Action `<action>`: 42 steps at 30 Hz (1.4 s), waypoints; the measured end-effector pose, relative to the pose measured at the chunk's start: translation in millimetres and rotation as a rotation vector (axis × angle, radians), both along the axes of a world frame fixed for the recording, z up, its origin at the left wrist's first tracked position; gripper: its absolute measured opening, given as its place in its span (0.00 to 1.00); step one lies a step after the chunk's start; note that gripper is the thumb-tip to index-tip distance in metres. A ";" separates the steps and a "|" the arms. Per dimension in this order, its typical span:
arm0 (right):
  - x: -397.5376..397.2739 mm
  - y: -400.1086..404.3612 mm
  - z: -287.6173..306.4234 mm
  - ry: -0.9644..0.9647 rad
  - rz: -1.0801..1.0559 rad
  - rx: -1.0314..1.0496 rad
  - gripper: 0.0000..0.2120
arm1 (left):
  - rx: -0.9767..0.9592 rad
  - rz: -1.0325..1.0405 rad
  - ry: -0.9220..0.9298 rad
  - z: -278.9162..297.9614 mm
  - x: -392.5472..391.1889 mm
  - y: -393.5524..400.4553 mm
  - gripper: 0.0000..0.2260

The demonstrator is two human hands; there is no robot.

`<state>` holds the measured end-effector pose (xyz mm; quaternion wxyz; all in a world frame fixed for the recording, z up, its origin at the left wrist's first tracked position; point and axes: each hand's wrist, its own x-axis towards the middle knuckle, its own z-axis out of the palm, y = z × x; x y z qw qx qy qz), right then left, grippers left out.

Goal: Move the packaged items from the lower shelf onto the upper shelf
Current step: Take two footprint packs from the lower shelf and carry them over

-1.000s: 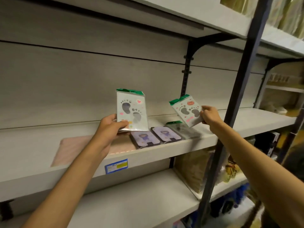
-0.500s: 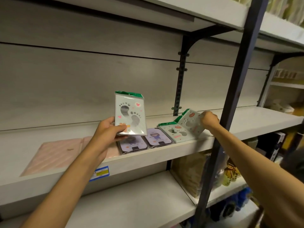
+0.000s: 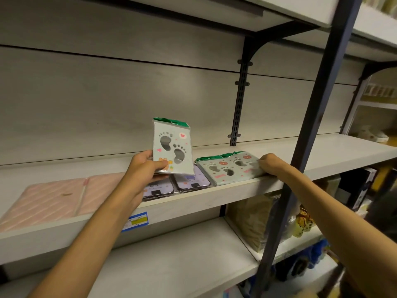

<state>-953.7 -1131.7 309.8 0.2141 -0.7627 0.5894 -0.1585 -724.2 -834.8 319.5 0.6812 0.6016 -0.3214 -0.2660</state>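
Note:
My left hand (image 3: 142,168) grips a footprint-patterned packet with a green top (image 3: 173,146) by its lower edge and holds it upright above the upper shelf (image 3: 214,196). Two matching packets lie flat on that shelf: one (image 3: 221,171) near the front edge, and another (image 3: 245,161) partly over it. My right hand (image 3: 271,164) rests with curled fingers on the right edge of that upper packet. Two purple packets (image 3: 189,181) lie flat beneath the one I hold. The lower shelf (image 3: 171,261) is bare on the left.
A flat pink package (image 3: 51,198) lies at the shelf's left. A dark metal upright (image 3: 309,125) crosses in front of my right forearm. A blue price tag (image 3: 135,221) sits on the shelf edge. Brown bagged goods (image 3: 257,220) fill the lower right bay.
My right hand lowered its footprint packet from mid-air until it lies flat on the shelf beside another. The left hand kept its packet upright, nearly still.

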 end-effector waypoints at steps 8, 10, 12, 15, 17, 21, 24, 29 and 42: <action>-11.0 -4.1 -16.6 0.194 0.081 -0.101 0.19 | 0.036 -0.022 0.015 -5.2 -1.1 -9.6 0.11; -12.3 6.7 -10.0 0.157 0.110 -0.169 0.17 | 0.033 -0.046 0.029 -4.5 -5.9 -15.7 0.10; -8.8 20.6 1.0 0.002 0.171 -0.272 0.17 | 0.014 -0.084 0.056 -1.8 -14.2 -24.0 0.10; 4.1 56.5 23.3 -0.437 0.332 -0.063 0.14 | 0.005 -0.149 0.071 2.5 -28.4 -41.6 0.09; 14.1 78.4 35.0 -0.589 0.439 0.177 0.14 | 0.008 -0.189 0.088 3.4 -37.8 -55.7 0.10; 29.3 93.4 39.1 -0.681 0.462 0.319 0.16 | 0.033 -0.233 0.098 5.1 -54.4 -79.4 0.15; 31.4 81.2 35.0 -0.774 0.387 0.332 0.13 | 0.075 -0.255 0.032 8.8 -61.5 -84.4 0.11; 13.2 46.7 27.8 -0.691 0.177 0.145 0.14 | 0.141 -0.047 -0.566 16.3 -51.2 -62.3 0.07; -14.1 6.6 -2.4 -0.314 0.045 -0.028 0.13 | 0.051 0.079 -0.826 22.1 -27.8 -20.0 0.05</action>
